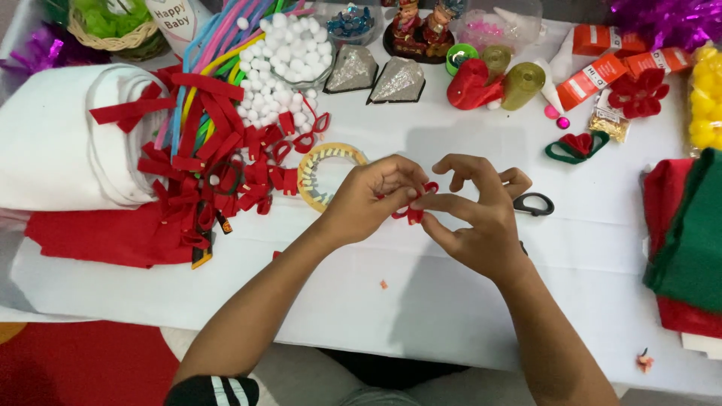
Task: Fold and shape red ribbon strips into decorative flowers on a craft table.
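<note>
1. White felt roll [56, 139]: lies at the table's left edge, over a red sheet.
2. Red felt strips [207, 162]: heaped just right of the roll, some looped.
3. Pompom bowl [289, 56]: stands near the far edge, behind the strips.
4. Left hand [368, 199]: fingertips pressed together on the red felt piece [414, 214], above the table's [421, 301] middle.
5. Red felt piece: small, folded, pinched between both hands. Probably light, soft and limp; best held at the folded centre, so that the loops keep shape.
6. Right hand [477, 222]: thumb and forefinger nip the piece; other fingers spread.
7. Scissors [532, 203]: lie touching the right hand's far side.
8. Green and red felt [688, 240]: stacked at the right edge.
</note>
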